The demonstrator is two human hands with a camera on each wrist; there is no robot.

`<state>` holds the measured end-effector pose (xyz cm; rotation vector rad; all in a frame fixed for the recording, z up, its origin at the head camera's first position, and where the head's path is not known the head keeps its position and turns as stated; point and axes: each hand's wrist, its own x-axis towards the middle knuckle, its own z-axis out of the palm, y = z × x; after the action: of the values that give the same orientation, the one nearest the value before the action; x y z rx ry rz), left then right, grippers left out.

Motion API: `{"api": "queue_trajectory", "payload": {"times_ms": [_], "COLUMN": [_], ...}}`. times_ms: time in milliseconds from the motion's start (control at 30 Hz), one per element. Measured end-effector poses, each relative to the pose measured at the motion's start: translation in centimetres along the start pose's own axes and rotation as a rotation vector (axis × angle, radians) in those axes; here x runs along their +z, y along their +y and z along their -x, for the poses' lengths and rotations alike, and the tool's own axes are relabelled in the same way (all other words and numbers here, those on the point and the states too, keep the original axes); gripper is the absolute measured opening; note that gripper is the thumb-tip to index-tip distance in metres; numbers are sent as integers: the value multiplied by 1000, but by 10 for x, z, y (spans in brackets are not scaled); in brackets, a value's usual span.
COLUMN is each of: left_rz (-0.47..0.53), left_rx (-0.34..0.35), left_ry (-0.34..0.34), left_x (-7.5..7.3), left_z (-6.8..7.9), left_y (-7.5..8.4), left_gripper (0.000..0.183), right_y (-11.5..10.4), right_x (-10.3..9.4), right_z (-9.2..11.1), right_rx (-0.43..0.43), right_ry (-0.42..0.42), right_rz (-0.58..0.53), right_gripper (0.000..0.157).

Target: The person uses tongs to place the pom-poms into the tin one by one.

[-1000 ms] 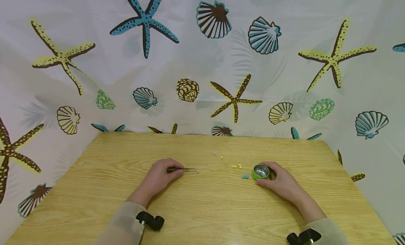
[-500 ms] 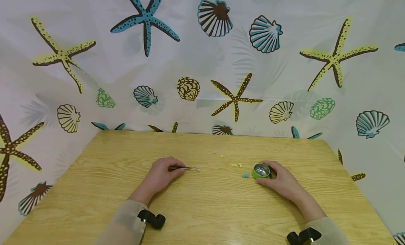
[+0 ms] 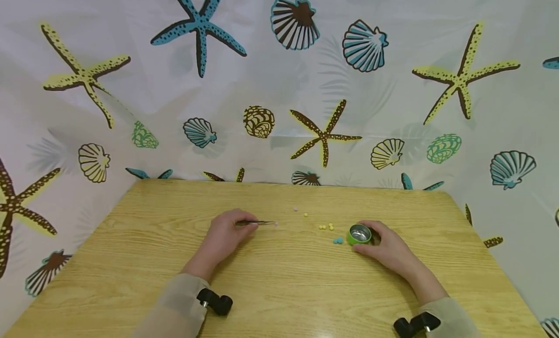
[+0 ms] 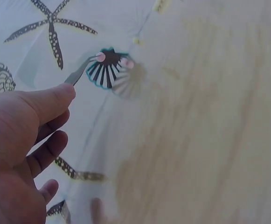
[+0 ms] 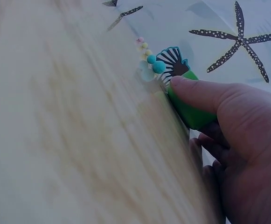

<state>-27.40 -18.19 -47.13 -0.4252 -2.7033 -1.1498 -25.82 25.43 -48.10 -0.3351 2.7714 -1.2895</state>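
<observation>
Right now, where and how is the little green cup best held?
I'd pinch the green cup by its outer wall from the right, thumb near and fingers far, much as your right hand has it. Its round mouth faces up, so that grip leaves it open, while blue beads close on its left could get knocked.

the small cup point(image 3: 355, 242), green outside and shiny silver inside, stands upright with its round mouth up, gripped from its right side by the right hand point(image 3: 387, 245). well left of the cup, slim metal tweezers point(image 3: 265, 222), bent near the tip, are pinched in the left hand point(image 3: 228, 232), pointing rightward, a pale pink bead point(image 4: 100, 57) at their end. just left of the cup sit two blue beads point(image 3: 340, 240). farther left and slightly behind it lie four yellow beads point(image 3: 331, 226) in two pairs, then a single yellow bead point(image 3: 305, 215), then another pink bead point(image 3: 295, 209), farther back.
</observation>
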Motion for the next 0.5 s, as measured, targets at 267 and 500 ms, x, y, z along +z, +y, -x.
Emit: {"api": "queue_trajectory", "payload": {"times_ms": [267,500], "left_rz": [-7,38], "left_rx": [-16,19], "left_ry": [47,65], "left_x": [21,39], "left_z": [-15,-26], "left_y": [34,65], "left_gripper": [11,10], "right_y": [1,1], "right_x": [0,0], "right_z": [1,0], "right_rx": [-4,-6], "right_ry": [5,9], "right_rz": [-5,-2], "right_gripper": [76,75]}}
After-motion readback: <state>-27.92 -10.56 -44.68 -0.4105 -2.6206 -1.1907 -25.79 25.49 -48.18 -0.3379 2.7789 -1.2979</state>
